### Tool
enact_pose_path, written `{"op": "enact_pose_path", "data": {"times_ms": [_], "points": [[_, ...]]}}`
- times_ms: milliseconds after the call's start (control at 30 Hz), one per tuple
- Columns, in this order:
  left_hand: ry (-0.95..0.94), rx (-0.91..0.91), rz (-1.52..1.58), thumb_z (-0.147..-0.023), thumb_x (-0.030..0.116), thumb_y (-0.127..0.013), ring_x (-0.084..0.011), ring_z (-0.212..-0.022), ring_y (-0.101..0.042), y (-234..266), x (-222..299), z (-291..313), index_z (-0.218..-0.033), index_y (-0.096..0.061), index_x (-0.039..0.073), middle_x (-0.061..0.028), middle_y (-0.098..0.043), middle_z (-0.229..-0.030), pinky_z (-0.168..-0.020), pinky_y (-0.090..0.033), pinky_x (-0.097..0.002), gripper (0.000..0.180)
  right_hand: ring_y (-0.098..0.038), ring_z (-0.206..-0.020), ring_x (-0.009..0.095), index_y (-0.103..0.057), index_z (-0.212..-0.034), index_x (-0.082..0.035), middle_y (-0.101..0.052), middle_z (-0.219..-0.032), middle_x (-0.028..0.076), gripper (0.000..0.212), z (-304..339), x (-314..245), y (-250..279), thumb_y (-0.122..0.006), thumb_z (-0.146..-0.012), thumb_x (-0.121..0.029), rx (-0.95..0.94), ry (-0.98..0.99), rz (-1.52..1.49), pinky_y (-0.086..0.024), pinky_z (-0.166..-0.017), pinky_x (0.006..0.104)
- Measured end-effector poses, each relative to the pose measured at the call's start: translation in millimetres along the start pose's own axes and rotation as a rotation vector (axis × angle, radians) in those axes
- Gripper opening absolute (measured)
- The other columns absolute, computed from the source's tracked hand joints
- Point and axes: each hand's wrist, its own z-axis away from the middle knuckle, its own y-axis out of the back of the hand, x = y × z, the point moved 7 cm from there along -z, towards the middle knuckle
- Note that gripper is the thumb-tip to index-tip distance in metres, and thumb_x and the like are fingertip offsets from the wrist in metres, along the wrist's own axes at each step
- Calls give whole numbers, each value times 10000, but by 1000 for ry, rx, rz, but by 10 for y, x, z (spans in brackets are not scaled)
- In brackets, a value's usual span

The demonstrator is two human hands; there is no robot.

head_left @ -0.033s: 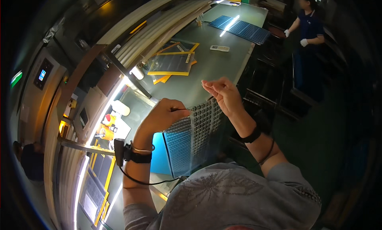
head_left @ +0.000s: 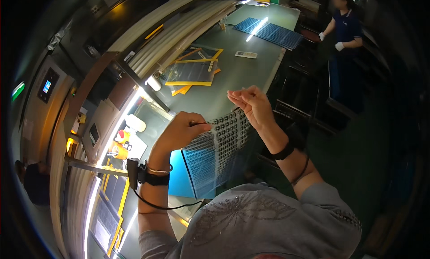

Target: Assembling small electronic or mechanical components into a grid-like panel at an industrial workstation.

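Note:
A clear film sheet (head_left: pixel 226 135) printed with rows of dark repeated marks hangs in front of my chest, its top edge slanting up to the right. My left hand (head_left: pixel 181 130) is closed on the upper left part of that edge, thumb against fingers. At the upper right corner is my right hand (head_left: pixel 253 107), fingers pressed together and pointing left; the sheet's edge runs in under it, and the exact grip is partly hidden. Behind the sheet's left part shows a bright blue panel (head_left: pixel 181 171).
On the long bench (head_left: pixel 264 73) lie several yellow-edged sheets (head_left: pixel 190 73), a white remote-like device (head_left: pixel 246 55) and a dark blue panel (head_left: pixel 268 32). A lit shelf frame (head_left: pixel 127 77) borders the left. At the far right stands a person (head_left: pixel 347 28) in white gloves.

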Motion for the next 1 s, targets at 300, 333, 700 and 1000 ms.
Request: {"op": "enact_pose_path", "data": {"times_ms": [300,333,700,1000], "points": [[1,28,58,-854,121,-756,-55,-592,-467,468,-181,396,-825,-722,-18,12,-571,-610,-548,-370,-254,146,-622,-728,106,-601,-1041,-39,-647,-927,53,64,-244,-980,1023,-557,-1003,-65,418,51,380,-533,-648,265],[-9,22,75,-853,117,-758,-53,-595,-473,492,-203,426,-832,-725,-17,12,-581,-615,-553,-374,-250,140,-617,-724,98,-610,-1089,-43,-649,-932,49,105,-283,-956,925,-553,-1009,-80,260,32,387,-527,-641,260],[-55,-34,17,-857,98,-766,-80,-682,-597,747,-291,654,-878,-744,3,-42,-691,-749,-620,-454,-244,100,-635,-776,188,-653,-1201,-63,-670,-929,62,261,-57,-247,-886,-631,-941,-72,-683,269,1105,-511,-675,298],[-261,620,-703,-687,273,-861,-261,-1000,-647,676,-28,774,-1059,-727,134,-69,-718,-934,-970,-392,-485,419,-650,-789,286,-677,-917,-27,-645,-891,103,77,-5,207,-1200,-672,-894,-100,-767,211,1309,-510,-715,365]]}}
